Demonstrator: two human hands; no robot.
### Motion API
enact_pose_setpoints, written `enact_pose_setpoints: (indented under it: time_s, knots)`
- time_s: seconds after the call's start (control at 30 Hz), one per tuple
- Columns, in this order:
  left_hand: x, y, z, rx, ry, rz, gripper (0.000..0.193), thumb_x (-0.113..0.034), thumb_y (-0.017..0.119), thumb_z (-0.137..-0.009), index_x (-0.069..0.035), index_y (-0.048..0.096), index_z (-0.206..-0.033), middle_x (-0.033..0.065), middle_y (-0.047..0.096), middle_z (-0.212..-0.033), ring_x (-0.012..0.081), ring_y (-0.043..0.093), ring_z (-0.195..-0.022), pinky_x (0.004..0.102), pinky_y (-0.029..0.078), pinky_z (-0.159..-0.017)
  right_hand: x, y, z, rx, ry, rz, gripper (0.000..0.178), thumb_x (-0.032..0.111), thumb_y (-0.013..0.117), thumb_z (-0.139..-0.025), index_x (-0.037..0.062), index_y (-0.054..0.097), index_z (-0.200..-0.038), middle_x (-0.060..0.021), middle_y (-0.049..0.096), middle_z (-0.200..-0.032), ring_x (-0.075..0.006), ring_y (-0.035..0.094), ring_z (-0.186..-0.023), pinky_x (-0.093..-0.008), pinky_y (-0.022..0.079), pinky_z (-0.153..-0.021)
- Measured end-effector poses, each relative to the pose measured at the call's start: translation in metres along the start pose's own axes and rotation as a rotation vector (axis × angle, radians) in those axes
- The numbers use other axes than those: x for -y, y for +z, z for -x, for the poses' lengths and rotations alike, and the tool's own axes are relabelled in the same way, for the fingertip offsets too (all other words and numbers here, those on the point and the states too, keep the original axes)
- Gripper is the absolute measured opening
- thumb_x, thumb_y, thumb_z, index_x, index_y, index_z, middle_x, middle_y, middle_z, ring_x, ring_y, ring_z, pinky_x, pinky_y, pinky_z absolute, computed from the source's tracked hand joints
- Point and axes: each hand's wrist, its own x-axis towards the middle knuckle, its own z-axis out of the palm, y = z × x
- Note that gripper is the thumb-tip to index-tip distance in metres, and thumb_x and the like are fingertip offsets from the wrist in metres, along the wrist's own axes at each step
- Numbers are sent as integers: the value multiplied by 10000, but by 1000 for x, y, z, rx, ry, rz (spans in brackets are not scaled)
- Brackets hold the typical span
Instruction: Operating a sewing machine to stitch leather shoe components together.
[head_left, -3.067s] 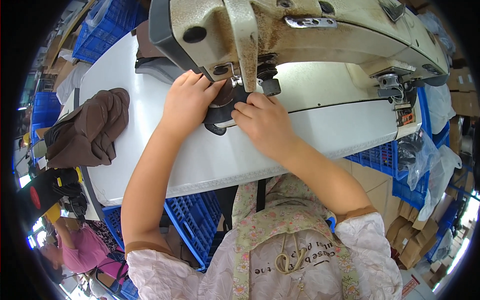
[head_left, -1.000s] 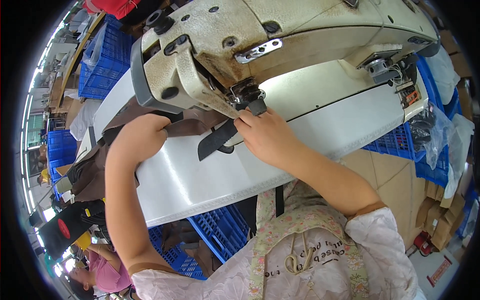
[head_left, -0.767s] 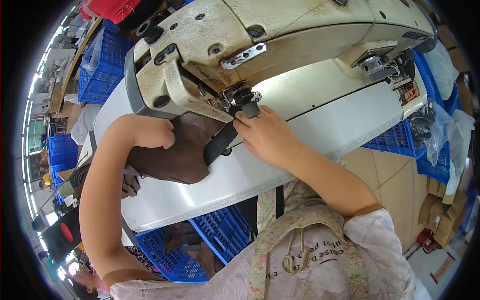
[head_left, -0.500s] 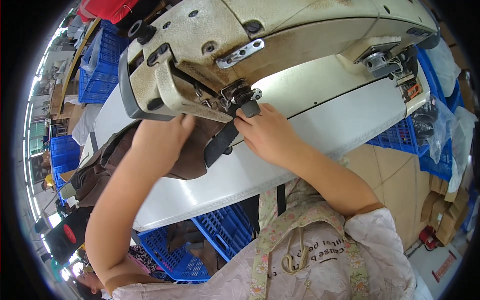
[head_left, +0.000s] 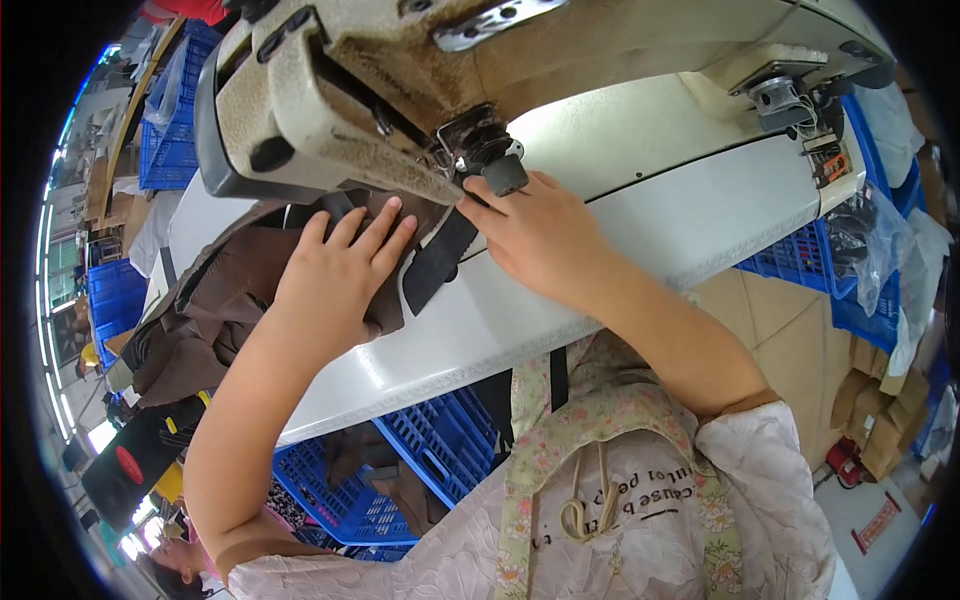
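Note:
Under the head of a worn cream sewing machine [head_left: 600, 60] lies a dark brown fabric piece [head_left: 240, 285] with a black strip [head_left: 437, 262] along its right side. My left hand [head_left: 335, 275] rests open on the fabric, fingers spread, left of the strip. Beside the needle area, my right hand [head_left: 545, 235] has its thumb and forefinger closed at the strip's upper end. A dark grey block [head_left: 505, 175] by the presser foot hides part of those fingers. The needle tip itself cannot be made out.
The white table [head_left: 700, 230] runs across beneath the machine. Blue crates stand below its front edge [head_left: 440, 445], at the right [head_left: 800, 262] and at the far left [head_left: 180, 150]. Cardboard [head_left: 880, 410] lies on the floor at right. Another person [head_left: 185, 560] shows at lower left.
My left hand has come out from behind the machine head, toward me, and its fingers have spread over the fabric. The right hand stays near the needle. The whole view has shifted slightly.

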Motion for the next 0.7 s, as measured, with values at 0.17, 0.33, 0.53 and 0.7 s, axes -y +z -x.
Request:
enact_pose_setpoints:
  time_s: [0.17,0.33,0.53,0.7]
  knots:
    - [1,0,0,11,5,-7,1073,-302,842,-589,-73,364,-1523,119,432,-1539,285,459,-1355,456,326,-1108,-1,-2,2,19,5,1,332,141,682,-805,17,691,-1113,-61,665,-1071,-242,583,-1142,-377,511,-939]
    - [2,2,2,-14,27,3,1098,-312,856,-570,-70,364,-1521,139,429,-1537,300,456,-1356,456,328,-1108,-1,-1,3,32,-13,37,353,142,682,-803,25,686,-1136,-56,666,-1077,-243,582,-1149,-381,505,-951]
    - [-2,-2,1,-4,63,-32,1066,-295,859,-579,-42,385,-1500,157,417,-1544,306,477,-1325,445,342,-1092,-1,2,7,31,-11,49,346,143,675,-799,32,670,-1126,-61,670,-1111,-243,576,-1182,-387,470,-993]
    - [-2,-8,-2,37,55,29,1033,-273,859,-577,-38,417,-1480,159,410,-1551,296,498,-1293,436,355,-1073,0,2,6,50,-3,82,355,119,698,-801,79,656,-1151,-73,629,-1265,-202,626,-1011,-364,475,-891]
